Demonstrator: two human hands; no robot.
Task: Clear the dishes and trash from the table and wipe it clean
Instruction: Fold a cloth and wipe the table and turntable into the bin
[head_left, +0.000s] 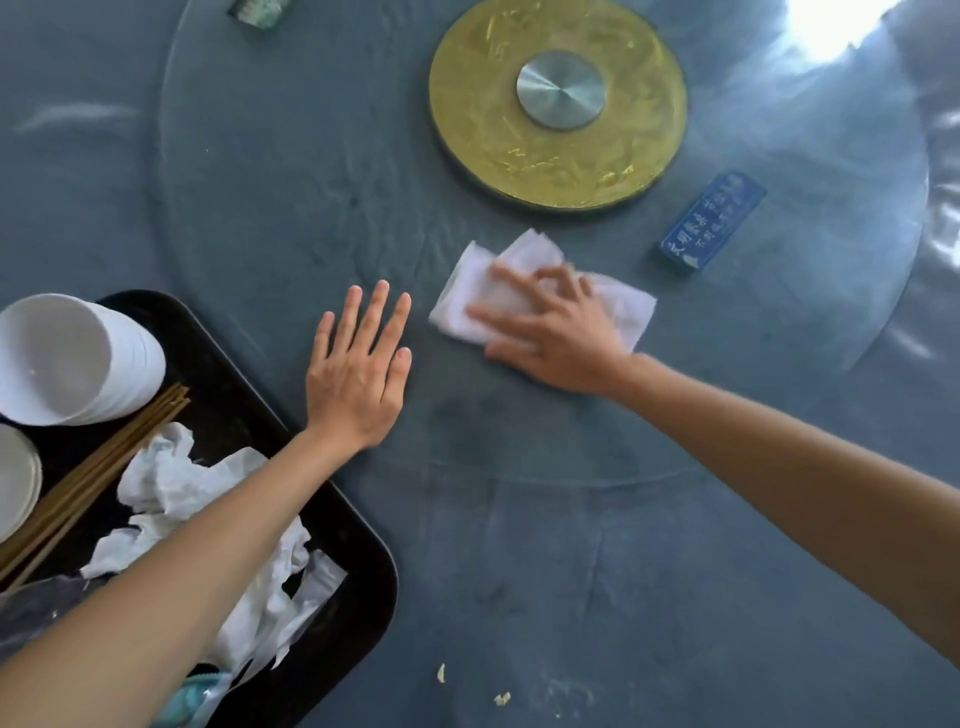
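Observation:
My right hand (556, 332) lies flat with spread fingers on a white cloth (628, 312), pressing it against the glass turntable (291, 197) of the blue-grey table (545, 571). My left hand (358, 374) rests flat and open on the glass, just left of the cloth, holding nothing. At the lower left sits a black tray (358, 587) with stacked white bowls (72, 358), wooden chopsticks (104, 457), crumpled white napkins (166, 478) and clear plastic wrappers (36, 608). Two small food scraps (501, 699) lie on the table near the front edge.
A gold disc with a steel hub (558, 98) marks the turntable's centre. A blue sign block (711, 223) lies right of the cloth. A small green-patterned object (257, 9) sits at the far edge. Bright glare covers the far right corner.

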